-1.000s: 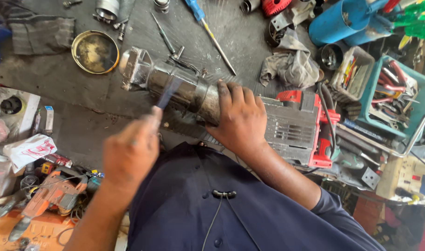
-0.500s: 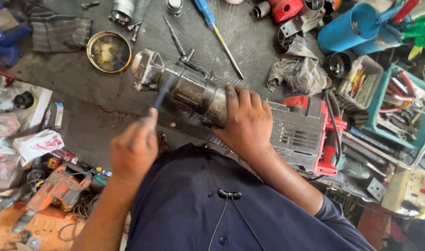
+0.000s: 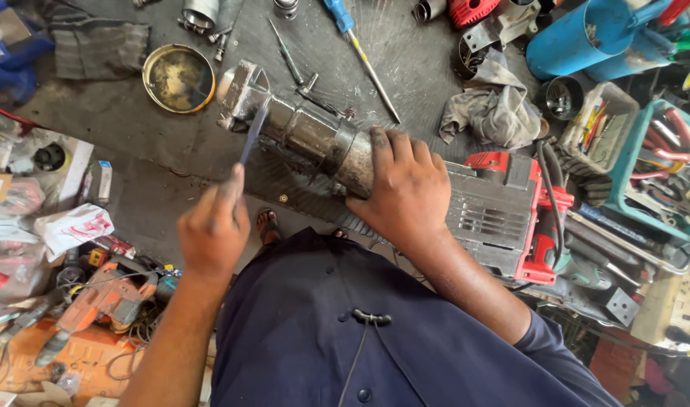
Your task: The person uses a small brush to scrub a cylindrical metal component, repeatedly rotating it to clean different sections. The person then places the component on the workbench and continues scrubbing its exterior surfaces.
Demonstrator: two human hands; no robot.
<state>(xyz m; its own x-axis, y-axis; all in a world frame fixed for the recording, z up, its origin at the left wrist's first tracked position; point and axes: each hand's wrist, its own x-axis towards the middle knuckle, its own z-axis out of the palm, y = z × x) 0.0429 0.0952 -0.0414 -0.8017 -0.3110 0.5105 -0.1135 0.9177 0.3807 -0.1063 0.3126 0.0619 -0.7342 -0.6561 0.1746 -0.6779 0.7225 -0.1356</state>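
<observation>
A large demolition hammer lies across the dark workbench, its greasy metal barrel (image 3: 300,132) pointing left and its grey and red body (image 3: 503,215) to the right. My right hand (image 3: 401,185) grips the barrel where it meets the body. My left hand (image 3: 213,230) is closed around a thin blue-handled tool (image 3: 253,134), whose tip rests near the square front end of the barrel.
A round brass dish (image 3: 179,78), a blue-handled screwdriver (image 3: 360,53), loose bolts and a grey rag (image 3: 492,109) lie on the bench behind the hammer. Trays of hand tools (image 3: 662,173) stand at the right. An orange drill (image 3: 96,298) lies on the floor at the left.
The view has shifted slightly. My left hand has moved the thin tool a little along the barrel's front end. My right hand keeps its grip.
</observation>
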